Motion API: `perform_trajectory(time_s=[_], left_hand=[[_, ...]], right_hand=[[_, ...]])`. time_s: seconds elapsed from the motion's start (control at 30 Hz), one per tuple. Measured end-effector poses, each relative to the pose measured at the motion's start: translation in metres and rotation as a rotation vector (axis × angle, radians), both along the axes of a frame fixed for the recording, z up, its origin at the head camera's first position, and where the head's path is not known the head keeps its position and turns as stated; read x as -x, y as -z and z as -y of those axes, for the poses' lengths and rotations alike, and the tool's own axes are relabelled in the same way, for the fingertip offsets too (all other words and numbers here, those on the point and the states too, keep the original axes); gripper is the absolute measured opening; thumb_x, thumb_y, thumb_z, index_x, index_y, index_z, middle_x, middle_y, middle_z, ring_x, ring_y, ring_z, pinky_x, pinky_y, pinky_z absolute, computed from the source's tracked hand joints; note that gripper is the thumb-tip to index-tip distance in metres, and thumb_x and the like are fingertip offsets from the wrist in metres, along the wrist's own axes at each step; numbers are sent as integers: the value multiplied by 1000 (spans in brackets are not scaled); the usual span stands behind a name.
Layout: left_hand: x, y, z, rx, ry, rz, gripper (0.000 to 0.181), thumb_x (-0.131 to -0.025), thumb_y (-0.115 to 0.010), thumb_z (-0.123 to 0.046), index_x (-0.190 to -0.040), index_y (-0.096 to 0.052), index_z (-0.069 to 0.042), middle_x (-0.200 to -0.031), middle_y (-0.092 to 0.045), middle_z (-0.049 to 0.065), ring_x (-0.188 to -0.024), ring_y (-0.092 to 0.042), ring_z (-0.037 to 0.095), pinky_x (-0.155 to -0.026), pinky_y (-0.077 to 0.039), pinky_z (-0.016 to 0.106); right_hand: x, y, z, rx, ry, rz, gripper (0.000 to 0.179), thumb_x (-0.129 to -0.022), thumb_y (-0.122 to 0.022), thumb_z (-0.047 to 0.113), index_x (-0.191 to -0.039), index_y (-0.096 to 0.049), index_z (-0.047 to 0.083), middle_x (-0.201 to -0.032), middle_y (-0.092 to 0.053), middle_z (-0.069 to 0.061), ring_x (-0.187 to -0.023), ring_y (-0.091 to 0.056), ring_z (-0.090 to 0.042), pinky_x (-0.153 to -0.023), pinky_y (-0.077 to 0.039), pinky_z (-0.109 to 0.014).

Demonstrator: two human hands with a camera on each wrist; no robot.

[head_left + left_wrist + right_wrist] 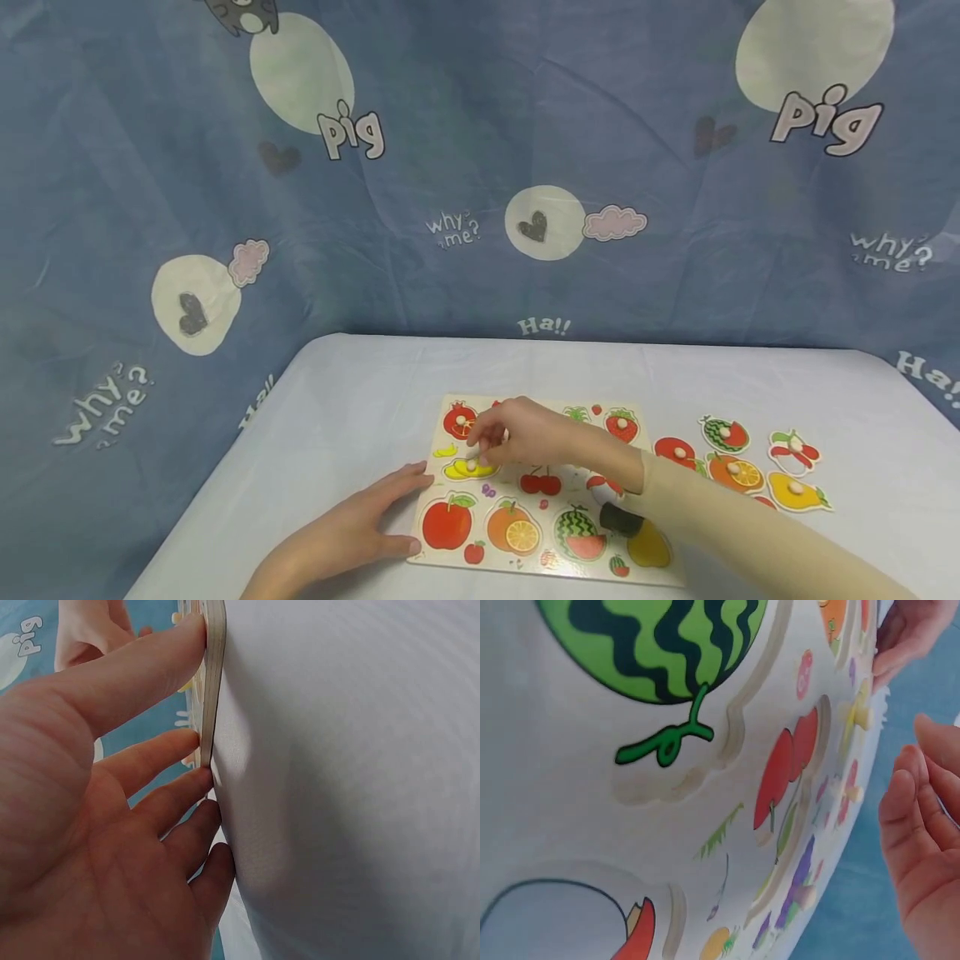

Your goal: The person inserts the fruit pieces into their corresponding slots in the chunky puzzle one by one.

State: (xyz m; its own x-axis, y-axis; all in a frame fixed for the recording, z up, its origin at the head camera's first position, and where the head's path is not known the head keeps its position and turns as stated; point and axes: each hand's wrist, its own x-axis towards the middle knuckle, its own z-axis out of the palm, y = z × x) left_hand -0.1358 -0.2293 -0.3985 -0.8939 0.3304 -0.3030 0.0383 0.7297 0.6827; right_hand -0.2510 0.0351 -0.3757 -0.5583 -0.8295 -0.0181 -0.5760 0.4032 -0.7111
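Left hand (356,533), fingers wide, braced the puzzle board (442,558), perhaps to stop it sliding; right hand (528,433), fingers narrowed (seemingly empty!), hung near the banana piece (458,472) at the board's left.

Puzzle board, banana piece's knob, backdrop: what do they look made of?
Puzzle board: likely wood-based, given the pale, layered-looking edge; printed face semi-gloss, showing glare.
Banana piece's knob: plain, cream, rounded; wood or plastic, can't tell.
Backdrop: probably matte printed fabric, judging by creases.
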Motion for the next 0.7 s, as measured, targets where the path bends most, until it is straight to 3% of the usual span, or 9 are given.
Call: perform_trajectory(time_s=[0.43, 0.7], left_hand=[[2, 0, 0, 7, 0, 4, 76, -77, -82, -41, -144, -50, -24, -154, -39, 5, -137, -37, 33, -104, -34, 65], [2, 1, -1, 17, -8, 11, 77, -76, -82, -40, -144, -50, -25, -154, -38, 5, -137, -37, 32, -104, -34, 65]], right_hand=[[-8, -10, -20, 55, 2, -47, 21, -91, -72, 14, -112, -71, 14, -86, -64, 15, -77, -56, -6, -69, -52, -24], [-14, -18, -36, 115, 7, -43, 19, -90, -72, 11, -108, -71, 16, -87, -64, 13, -74, -57, -8, -67, -53, -25]])
